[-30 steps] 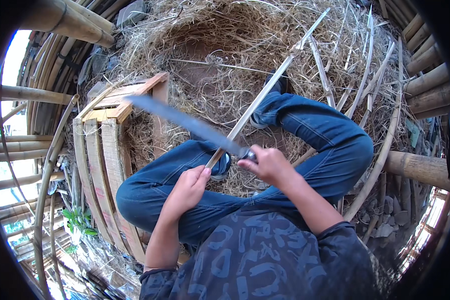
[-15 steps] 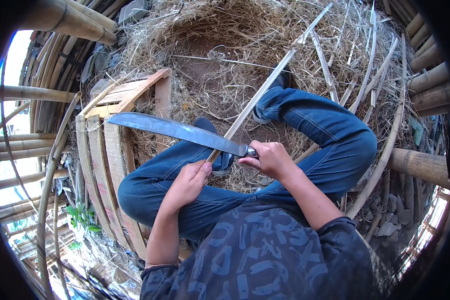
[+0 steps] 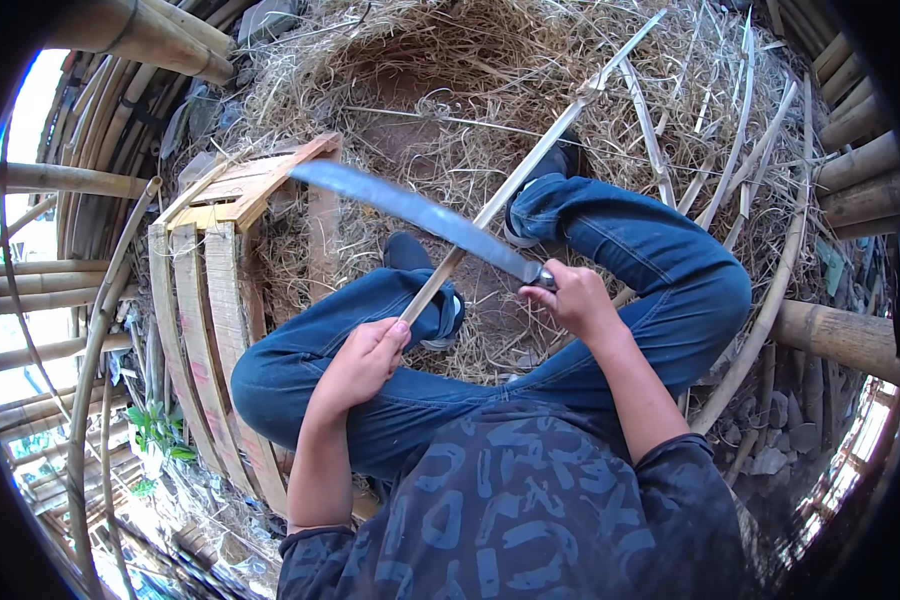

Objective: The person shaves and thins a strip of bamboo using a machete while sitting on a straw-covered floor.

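Note:
My right hand (image 3: 575,298) is closed round the dark handle of a machete (image 3: 400,205). Its long, slightly blurred blade points to the upper left and crosses a bamboo strip (image 3: 515,180). Near my left knee, my left hand (image 3: 362,362) grips the lower end of that strip. From there the strip slants up to the right, past my right foot, and its far end reaches over the straw. A split, rough spot shows near its upper part. Whether the blade touches the strip or hovers over it, I cannot tell.
A wooden crate (image 3: 198,290) stands close to my left leg. Dry straw and shavings (image 3: 300,75) cover much of the ground. Several split bamboo strips (image 3: 650,130) lie at the upper right. Thick bamboo poles (image 3: 835,338) jut in from the right, and bamboo railings (image 3: 60,180) line the left.
The machete has slid up and to the right along the bamboo strip, away from my left hand. My right hand moved with it; my left hand has barely shifted.

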`<state>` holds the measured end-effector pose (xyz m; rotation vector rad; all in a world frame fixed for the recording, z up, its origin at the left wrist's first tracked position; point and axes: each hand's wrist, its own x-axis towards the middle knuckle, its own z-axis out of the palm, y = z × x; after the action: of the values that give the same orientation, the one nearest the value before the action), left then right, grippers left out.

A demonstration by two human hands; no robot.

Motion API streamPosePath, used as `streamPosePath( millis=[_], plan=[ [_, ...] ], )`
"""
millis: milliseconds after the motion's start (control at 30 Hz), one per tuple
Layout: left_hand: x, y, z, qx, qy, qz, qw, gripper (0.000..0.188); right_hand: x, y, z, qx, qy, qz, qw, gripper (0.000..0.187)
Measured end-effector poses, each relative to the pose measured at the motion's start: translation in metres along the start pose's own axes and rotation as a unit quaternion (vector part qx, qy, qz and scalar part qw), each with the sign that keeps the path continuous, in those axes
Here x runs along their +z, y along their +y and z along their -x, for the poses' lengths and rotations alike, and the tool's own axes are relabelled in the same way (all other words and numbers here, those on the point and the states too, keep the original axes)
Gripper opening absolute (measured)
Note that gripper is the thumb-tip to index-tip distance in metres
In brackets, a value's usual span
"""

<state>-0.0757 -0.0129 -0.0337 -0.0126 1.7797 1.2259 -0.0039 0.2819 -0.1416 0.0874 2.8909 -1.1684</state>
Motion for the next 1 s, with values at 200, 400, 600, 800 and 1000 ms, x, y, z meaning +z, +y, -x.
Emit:
streamPosePath(
  millis=[200, 400, 600, 800, 1000],
  plan=[
    [0.000, 0.000, 0.000, -0.001, -0.008, 0.004, 1.000, 0.032, -0.006, -0.004, 0.005, 0.034, 0.021, 0.005, 0.999, 0.046],
    [0.006, 0.003, 0.000, -0.010, -0.008, 0.017, 1.000, 0.033, 0.002, -0.042, 0.006, -0.009, -0.031, -0.030, 0.999, 0.049],
    [-0.003, 0.003, 0.008, -0.036, -0.011, 0.043, 0.998, 0.033, 0.003, -0.007, -0.010, 0.031, 0.001, -0.035, 0.999, 0.051],
    [0.001, 0.004, 0.002, -0.026, -0.026, 0.041, 0.998, 0.033, -0.018, 0.016, -0.017, 0.119, 0.027, -0.076, 0.990, 0.056],
    [0.006, 0.005, 0.000, -0.026, -0.030, 0.054, 0.998, 0.032, 0.007, -0.036, -0.014, 0.033, 0.004, -0.074, 0.997, 0.055]
  ],
)
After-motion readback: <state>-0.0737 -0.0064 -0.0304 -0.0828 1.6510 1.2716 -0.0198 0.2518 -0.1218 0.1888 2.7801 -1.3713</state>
